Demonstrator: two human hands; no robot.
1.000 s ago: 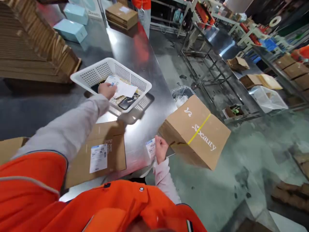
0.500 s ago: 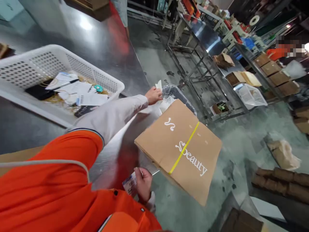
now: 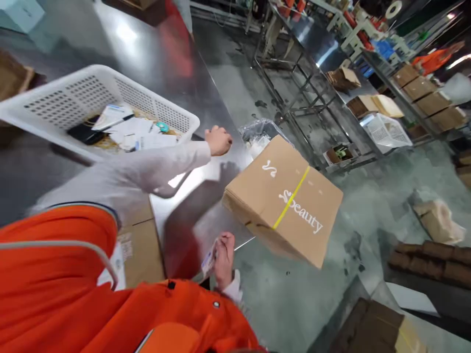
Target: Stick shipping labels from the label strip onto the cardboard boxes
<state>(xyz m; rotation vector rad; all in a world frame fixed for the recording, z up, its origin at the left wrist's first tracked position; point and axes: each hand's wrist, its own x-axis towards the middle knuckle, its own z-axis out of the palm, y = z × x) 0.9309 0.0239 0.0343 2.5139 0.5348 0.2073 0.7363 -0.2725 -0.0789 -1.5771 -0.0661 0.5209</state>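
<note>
My left hand (image 3: 219, 140) is above the metal table (image 3: 206, 108), its fingers curled and nothing showing in them. Close to my body, my right hand (image 3: 223, 257) is closed on a small printed sheet (image 3: 208, 261), white with blue or purple print; its kind is unclear. Ahead of that hand, a stack of flat brown cardboard (image 3: 283, 201) lettered "Sbeauty" sits at the table edge, bound with a yellow strap. Behind the stack is a bin (image 3: 263, 131) with a plastic liner and pale scraps inside.
A white perforated basket (image 3: 154, 98) holds papers, a pen, a black item and a teal round thing. Cardboard (image 3: 143, 250) lies by my body. Brown bundles (image 3: 434, 262) are on the floor at right. Another metal table (image 3: 312, 44) and an orange-clad person (image 3: 434, 60) are farther off.
My left hand has drawn back from the bin toward the basket, and the pale scrap it held is out of sight. My right hand still holds the printed sheet. The view has shifted.
</note>
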